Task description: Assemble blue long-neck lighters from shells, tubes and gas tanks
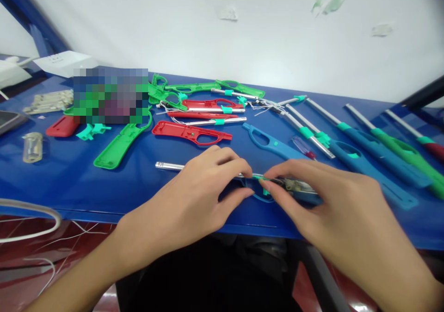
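Note:
Near the front edge of the table lies a partly assembled blue long-reach lighter [262,196], its insides exposed. Its silver metal tube [169,166] sticks out to the left. My left hand [194,191] is closed, thumb and fingers pinching around the tube and the front of the casing. My right hand [340,205] pinches the lighter by its small teal trigger [266,191], with the fingers over the handle. Much of the handle is hidden under my right hand. A blue casing half [274,144] lies just beyond my hands.
Finished-looking lighters, including a green one [398,150], lie at the right. Red casing halves [190,133], green casing halves [120,145] and metal tubes with wires [218,122] spread across the blue table [86,189]. A clear plastic cylinder [32,147] is at left. A small screwdriver [303,147] lies mid-right.

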`<state>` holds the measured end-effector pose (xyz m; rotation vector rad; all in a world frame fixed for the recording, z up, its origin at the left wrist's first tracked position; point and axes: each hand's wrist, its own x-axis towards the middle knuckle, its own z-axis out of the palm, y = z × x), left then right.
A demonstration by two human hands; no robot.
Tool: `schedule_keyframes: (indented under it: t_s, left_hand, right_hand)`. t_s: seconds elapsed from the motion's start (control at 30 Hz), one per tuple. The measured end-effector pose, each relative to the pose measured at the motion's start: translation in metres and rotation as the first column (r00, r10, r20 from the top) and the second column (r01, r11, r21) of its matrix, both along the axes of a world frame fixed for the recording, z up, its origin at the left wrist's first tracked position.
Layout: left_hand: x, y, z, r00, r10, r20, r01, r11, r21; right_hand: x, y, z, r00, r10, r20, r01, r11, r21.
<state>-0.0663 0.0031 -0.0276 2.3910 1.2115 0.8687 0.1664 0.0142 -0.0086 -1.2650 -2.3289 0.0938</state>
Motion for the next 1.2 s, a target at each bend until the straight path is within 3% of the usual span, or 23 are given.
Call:
schedule_keyframes:
  t_s: [0.43, 0.77, 0.97, 1.2]
  left_hand:
    - [0.003, -0.001, 0.001, 0.999, 0.007, -0.053, -0.002, 0.996, 0.084]
    - [0.004, 0.000, 0.001, 0.997, -0.015, -0.075, 0.019, 0.998, 0.056]
    - [0.003, -0.002, 0.002, 0.996, -0.026, -0.090, 0.028, 0.999, 0.023]
    - [0.005, -0.002, 0.004, 0.984, -0.013, -0.180, 0.029, 0.996, 0.086]
  right_hand:
    - [-0.010, 0.006, 0.022, 0.974, 0.089, 0.209, -0.103, 0.993, 0.056]
    - [-0.015, 0.009, 0.030, 0.955, 0.090, 0.283, -0.111, 0.992, 0.058]
    - [-0.016, 0.014, 0.032, 0.954, 0.110, 0.279, -0.112, 0.994, -0.008]
    - [-0.008, 0.032, 0.038, 0.956, 0.143, 0.258, -0.105, 0.982, -0.154]
